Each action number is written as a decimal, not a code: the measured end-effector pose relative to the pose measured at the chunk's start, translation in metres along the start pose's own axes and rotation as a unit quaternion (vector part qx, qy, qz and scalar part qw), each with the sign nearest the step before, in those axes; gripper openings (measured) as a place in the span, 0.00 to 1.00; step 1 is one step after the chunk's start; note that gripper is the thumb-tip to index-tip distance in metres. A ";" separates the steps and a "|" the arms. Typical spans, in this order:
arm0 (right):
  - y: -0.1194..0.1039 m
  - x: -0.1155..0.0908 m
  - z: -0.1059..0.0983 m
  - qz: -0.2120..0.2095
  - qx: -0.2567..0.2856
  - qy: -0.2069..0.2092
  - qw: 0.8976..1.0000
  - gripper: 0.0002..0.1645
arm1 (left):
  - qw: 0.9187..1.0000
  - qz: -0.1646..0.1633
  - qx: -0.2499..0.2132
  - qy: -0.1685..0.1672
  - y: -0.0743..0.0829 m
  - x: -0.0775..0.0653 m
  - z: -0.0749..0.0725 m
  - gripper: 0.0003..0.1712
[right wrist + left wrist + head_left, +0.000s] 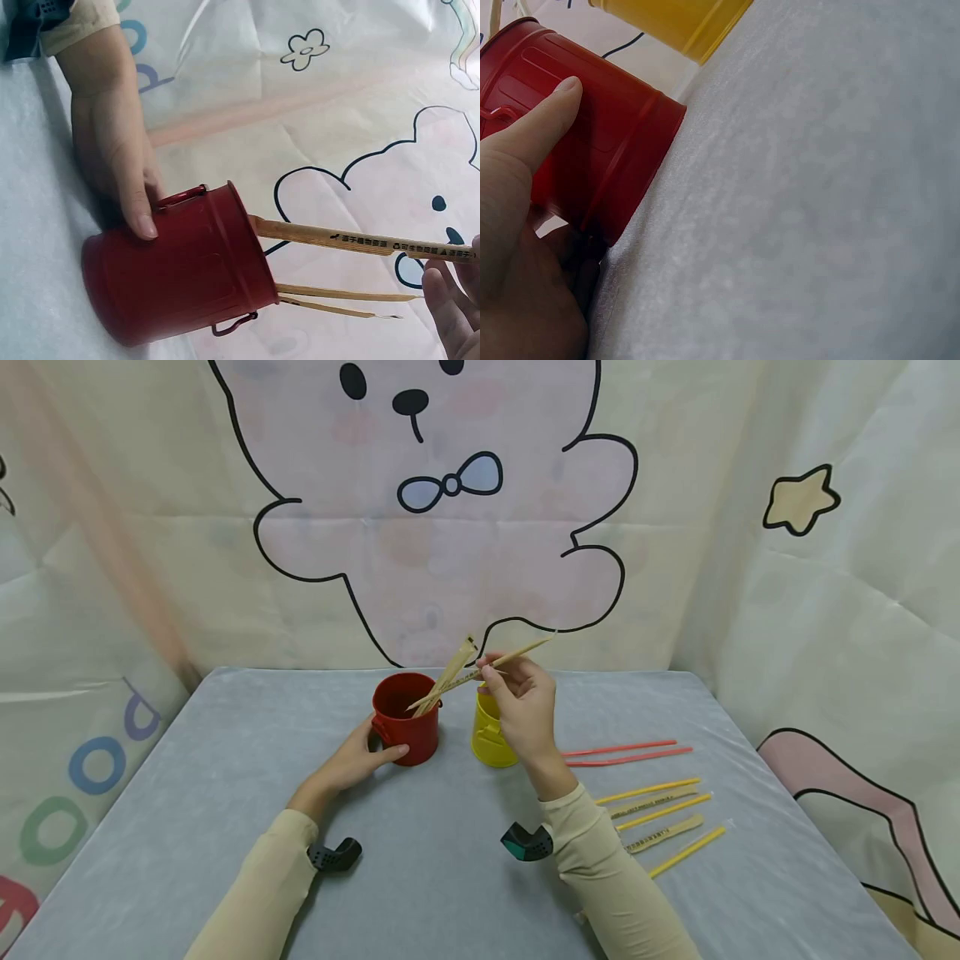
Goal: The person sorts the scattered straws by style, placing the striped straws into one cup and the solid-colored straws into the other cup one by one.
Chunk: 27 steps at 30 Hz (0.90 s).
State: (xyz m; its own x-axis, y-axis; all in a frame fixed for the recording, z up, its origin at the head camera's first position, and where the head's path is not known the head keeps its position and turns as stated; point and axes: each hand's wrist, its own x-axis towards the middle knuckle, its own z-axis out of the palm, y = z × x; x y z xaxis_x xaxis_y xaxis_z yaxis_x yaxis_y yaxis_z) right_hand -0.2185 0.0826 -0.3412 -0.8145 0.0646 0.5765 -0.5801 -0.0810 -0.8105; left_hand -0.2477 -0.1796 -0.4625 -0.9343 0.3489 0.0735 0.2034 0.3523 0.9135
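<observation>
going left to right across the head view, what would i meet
blue ring → left hand → red bucket → yellow bucket → red straws → star

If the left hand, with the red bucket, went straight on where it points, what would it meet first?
Probably the yellow bucket, standing just past the red bucket that the left hand holds; depth is unclear.

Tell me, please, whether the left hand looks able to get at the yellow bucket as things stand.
Probably not directly: the left hand is holding the red bucket, which stands between it and the yellow bucket. It would likely have to let go and reach around.
</observation>
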 end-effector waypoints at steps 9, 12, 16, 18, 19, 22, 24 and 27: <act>0.011 -0.006 0.009 0.022 -0.022 -0.056 0.998 0.14 | 1.000 0.004 -0.011 -0.002 0.000 0.001 0.000 0.42; 0.014 -0.008 0.012 0.036 -0.030 -0.061 0.997 0.13 | 1.000 0.005 -0.013 -0.002 -0.001 0.001 0.000 0.43; 0.021 -0.010 0.014 0.053 -0.045 -0.074 0.995 0.13 | 1.000 0.003 -0.008 -0.002 -0.001 0.001 0.000 0.43; 0.025 -0.010 0.015 0.057 -0.055 -0.083 0.993 0.13 | 1.000 0.003 -0.006 -0.001 -0.001 0.001 0.000 0.44; 0.027 -0.010 0.015 0.060 -0.060 -0.088 0.992 0.13 | 1.000 0.003 -0.006 -0.001 -0.002 0.001 0.000 0.43; 0.028 -0.011 0.015 0.069 -0.071 -0.100 0.990 0.14 | 1.000 0.004 -0.006 -0.001 -0.002 0.001 0.000 0.43; 0.028 -0.012 0.015 0.076 -0.077 -0.105 0.989 0.14 | 1.000 0.003 -0.006 -0.001 -0.002 0.001 0.000 0.43; 0.027 -0.012 0.014 0.078 -0.082 -0.108 0.988 0.14 | 1.000 0.008 -0.011 -0.002 -0.002 0.001 0.000 0.42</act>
State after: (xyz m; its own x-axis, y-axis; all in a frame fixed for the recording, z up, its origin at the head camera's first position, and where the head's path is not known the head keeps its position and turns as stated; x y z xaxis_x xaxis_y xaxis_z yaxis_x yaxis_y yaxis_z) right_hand -0.2248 0.0653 -0.3684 -0.8866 -0.1520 0.4368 -0.4525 0.0894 -0.8873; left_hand -0.2494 -0.1795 -0.4638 -0.9299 0.3576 0.0864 0.2114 0.3272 0.9210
